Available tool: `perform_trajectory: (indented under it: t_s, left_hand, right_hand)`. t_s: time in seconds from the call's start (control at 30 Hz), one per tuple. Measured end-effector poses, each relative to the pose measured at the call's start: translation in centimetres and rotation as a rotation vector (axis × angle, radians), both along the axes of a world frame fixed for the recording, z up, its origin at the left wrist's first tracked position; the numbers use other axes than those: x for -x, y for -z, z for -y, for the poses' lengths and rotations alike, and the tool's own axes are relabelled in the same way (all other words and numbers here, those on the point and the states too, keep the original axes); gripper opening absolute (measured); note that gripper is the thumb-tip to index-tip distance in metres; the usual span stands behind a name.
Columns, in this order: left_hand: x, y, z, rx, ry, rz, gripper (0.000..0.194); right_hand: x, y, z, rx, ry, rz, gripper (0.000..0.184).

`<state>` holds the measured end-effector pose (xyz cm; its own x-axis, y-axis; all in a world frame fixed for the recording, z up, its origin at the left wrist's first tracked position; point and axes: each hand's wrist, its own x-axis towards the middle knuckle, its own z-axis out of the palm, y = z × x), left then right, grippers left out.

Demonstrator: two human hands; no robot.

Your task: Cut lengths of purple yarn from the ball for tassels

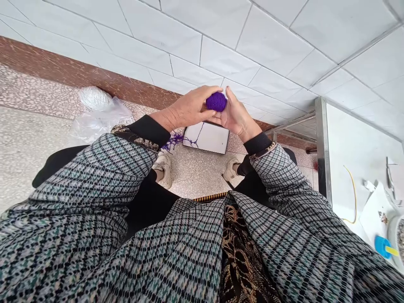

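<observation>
A small ball of purple yarn (216, 102) is held up between my two hands, in front of the tiled wall. My left hand (192, 106) curves round its left side, thumb below and fingers above. Against the ball's right side rests my right hand (236, 113), palm toward it and thumb pointing up. A strand of yarn (199, 134) hangs from the hands across a white box (208, 141) on the floor. It leads to a loose purple tangle (173, 141) beside the box's left edge.
Left by the wall lie a white ball of yarn (94, 98) and a clear plastic bag (101, 122). My shoes (164, 168) flank the box. A metal-framed table (337, 139) stands at right, with a yellow cord (354, 193), a blue object (381, 246) and a bowl (394, 231).
</observation>
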<state>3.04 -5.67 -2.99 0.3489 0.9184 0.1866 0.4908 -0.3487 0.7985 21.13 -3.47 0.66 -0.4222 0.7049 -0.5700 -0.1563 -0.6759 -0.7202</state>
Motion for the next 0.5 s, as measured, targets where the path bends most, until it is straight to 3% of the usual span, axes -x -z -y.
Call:
perform_trajectory:
  t_s: [0.13, 0.3, 0.4, 0.5]
  left_hand:
    - [0.8, -1.8, 0.0, 0.112, -0.199, 0.248, 0.074]
    - [2.5, -3.8, -0.9, 0.36, -0.37, 0.694, 0.067]
    - [3.2, -5.2, -0.8, 0.446, -0.438, 0.783, 0.052]
    - [3.9, -5.9, -0.9, 0.41, -0.516, 0.875, 0.057]
  right_hand:
    - [-0.6, 1.3, 0.0, -0.094, -0.138, 0.068, 0.057]
    - [-1.6, 3.5, 0.2, -0.114, -0.201, 0.147, 0.028]
    - [-1.6, 4.1, 0.9, -0.064, -0.218, 0.231, 0.03]
    - [-1.4, 4.8, 1.6, -0.065, -0.28, 0.327, 0.038]
